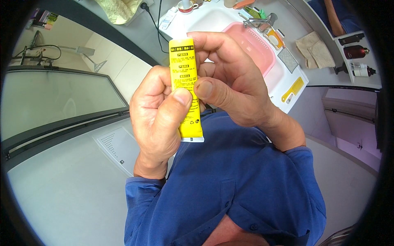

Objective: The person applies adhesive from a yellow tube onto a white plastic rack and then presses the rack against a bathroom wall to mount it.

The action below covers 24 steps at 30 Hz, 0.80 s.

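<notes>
A yellow squeeze tube [184, 67] with black print stands upright in front of my chest. Its white pointed nozzle [179, 30] is at the top, and the flat crimped end is at the bottom. My left hand [152, 108] is closed round the tube's lower half, thumb pressed on the printed face. My right hand [240, 82] is on the tube's right edge, its thumb tip touching beside the left thumb. Its index finger bends in at the tube's shoulder. The other right fingers curl behind and are partly hidden.
Beyond my hands a pink basin [269, 51] sits in a white sink [209, 18] beside a faucet [264, 22]. A yellow comb [292, 89], a grey pad [287, 59] and a beige towel [316, 50] lie rightward. Bottles [356, 51] stand on a shelf. A glass panel [61, 98] is left.
</notes>
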### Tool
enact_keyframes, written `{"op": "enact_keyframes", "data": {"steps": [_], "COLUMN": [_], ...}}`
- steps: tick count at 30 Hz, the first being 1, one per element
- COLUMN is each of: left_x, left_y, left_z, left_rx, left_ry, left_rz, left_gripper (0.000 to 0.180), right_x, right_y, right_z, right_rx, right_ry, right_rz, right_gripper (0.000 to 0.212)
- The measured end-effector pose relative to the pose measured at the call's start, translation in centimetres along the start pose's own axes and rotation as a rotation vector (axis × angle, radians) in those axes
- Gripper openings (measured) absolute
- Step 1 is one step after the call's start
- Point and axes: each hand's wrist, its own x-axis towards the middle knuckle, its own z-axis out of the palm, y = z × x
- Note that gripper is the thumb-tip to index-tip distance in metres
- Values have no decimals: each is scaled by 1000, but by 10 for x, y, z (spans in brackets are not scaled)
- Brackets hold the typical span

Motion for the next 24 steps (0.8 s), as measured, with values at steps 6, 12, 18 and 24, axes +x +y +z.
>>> {"op": "enact_keyframes", "data": {"steps": [6, 12, 18, 24], "left_x": [0, 2, 4, 1], "left_y": [3, 4, 8, 8], "left_z": [5, 6, 3, -3], "left_rx": [24, 15, 13, 9], "left_ry": [5, -1, -4, -15], "left_rz": [-32, -42, -68, -59], "left_gripper": [21, 23, 25, 27], "right_x": [-2, -1, 2, 2], "right_y": [-3, -6, -5, -1], "right_z": [-2, -3, -1, 6], "right_rx": [-2, 1, 19, 44], "right_ry": [-7, -1, 8, 18], "right_rz": [-4, 5, 6, -4], "right_gripper": [58, 57, 57, 57]}}
